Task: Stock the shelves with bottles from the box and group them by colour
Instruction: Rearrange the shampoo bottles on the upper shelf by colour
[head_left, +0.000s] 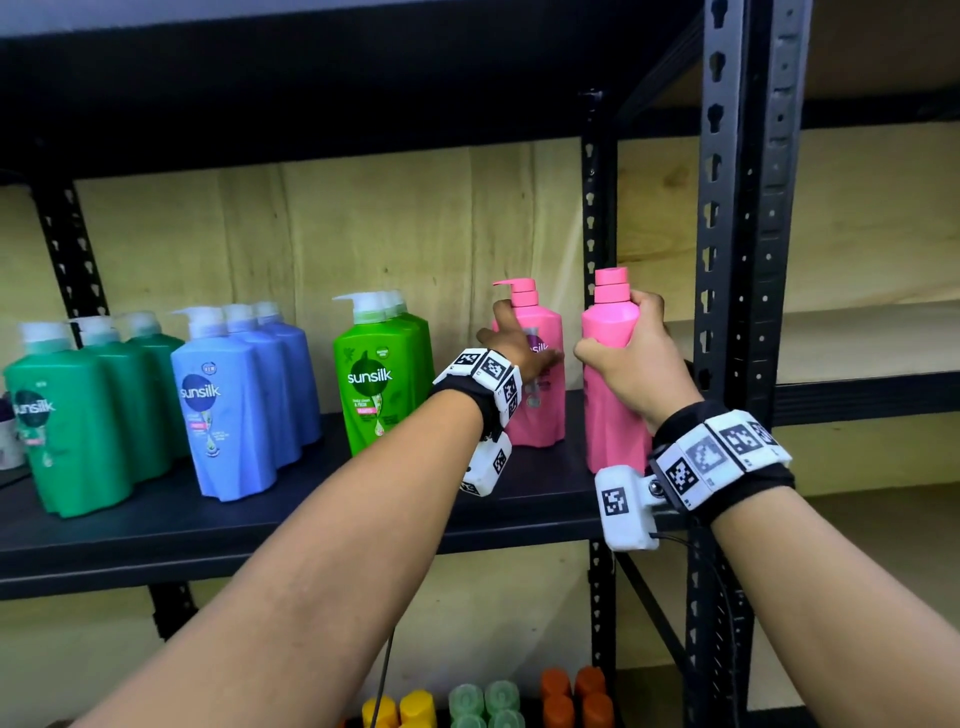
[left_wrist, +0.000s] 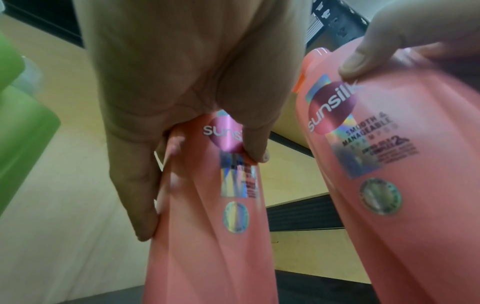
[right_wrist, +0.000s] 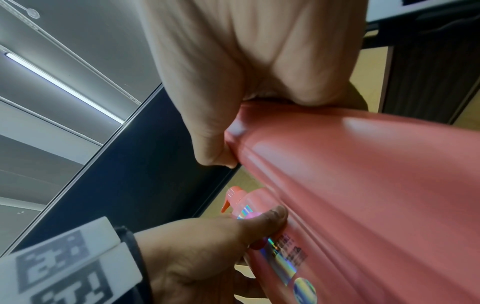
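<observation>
Two pink pump bottles stand at the right end of the black shelf (head_left: 218, 519). My left hand (head_left: 511, 345) grips the left pink bottle (head_left: 540, 410), thumb across its label (left_wrist: 255, 150) and fingers round its far side. My right hand (head_left: 631, 364) holds the right pink bottle (head_left: 613, 415) round its shoulder, its plain back towards me. The wrist views show each bottle (left_wrist: 215, 236) (right_wrist: 363, 195) in its grip. Left of them stand bright green bottles (head_left: 376, 379), blue bottles (head_left: 234, 400) and dark green bottles (head_left: 72, 421), each colour in its own row.
Black slotted uprights (head_left: 727, 208) stand just right of the right bottle. The shelf above (head_left: 311, 78) hangs low over the pump tops. On the shelf below are yellow (head_left: 400, 709), pale green (head_left: 483, 701) and orange caps (head_left: 574, 693). A plywood wall backs the rack.
</observation>
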